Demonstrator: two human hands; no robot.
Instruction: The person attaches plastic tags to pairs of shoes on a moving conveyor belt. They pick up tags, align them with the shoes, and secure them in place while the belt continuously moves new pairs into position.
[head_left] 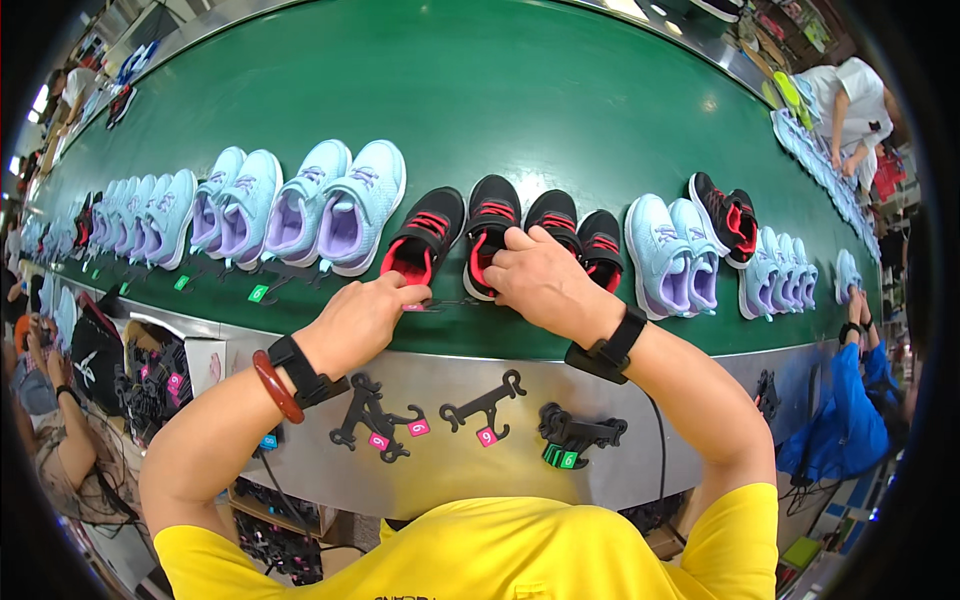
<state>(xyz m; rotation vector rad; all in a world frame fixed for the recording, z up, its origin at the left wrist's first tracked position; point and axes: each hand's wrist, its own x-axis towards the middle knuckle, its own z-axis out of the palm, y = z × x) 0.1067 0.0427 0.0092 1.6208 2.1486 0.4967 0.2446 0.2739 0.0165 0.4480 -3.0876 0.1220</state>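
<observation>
My left hand (362,322) is closed at the heel of a black sneaker (433,222) with red laces and red lining. Its fingertips pinch a dark plastic shoe hanger (452,303), mostly hidden, with a bit of pink tag showing under them. With my right hand (548,281) I grip the heel of the matching black sneaker (494,200), thumb at its opening. Part of that shoe lies behind my fingers. Just right of it stand two more black-and-red sneakers (553,212), partly covered by my right hand and wrist.
Light-blue sneakers with lilac lining (365,195) line the green conveyor belt (500,90) on both sides. Loose black hangers (485,408) with pink or green tags lie on the metal ledge (420,470) before me. Co-workers sit left and right; one wears blue sleeves (850,410).
</observation>
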